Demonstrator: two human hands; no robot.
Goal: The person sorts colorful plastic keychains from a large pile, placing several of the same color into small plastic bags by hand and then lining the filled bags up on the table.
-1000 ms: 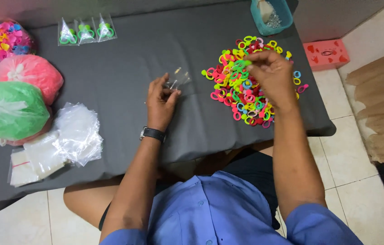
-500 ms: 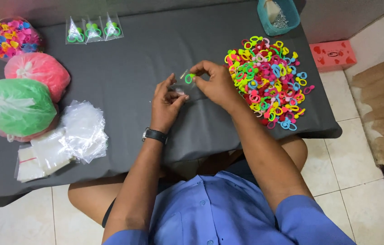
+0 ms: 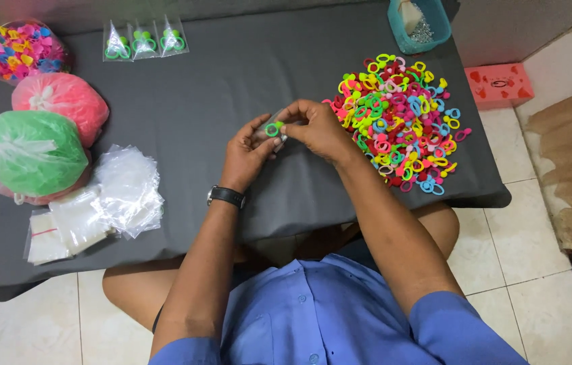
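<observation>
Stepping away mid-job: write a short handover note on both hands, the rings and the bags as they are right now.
Left hand holds a small clear bag above the grey table.
Right hand pinches a green ring at the bag's mouth.
Done: three filled bags lie at the table's far edge.
Left: a large pile of coloured rings by the right hand; empty bags stacked on the left.

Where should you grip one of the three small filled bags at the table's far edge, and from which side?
Pinch a filled bag by its clear upper part, coming from above. It lies flat on the grey table, its green rings bulge lower down, and neighbouring bags crowd both sides.
</observation>
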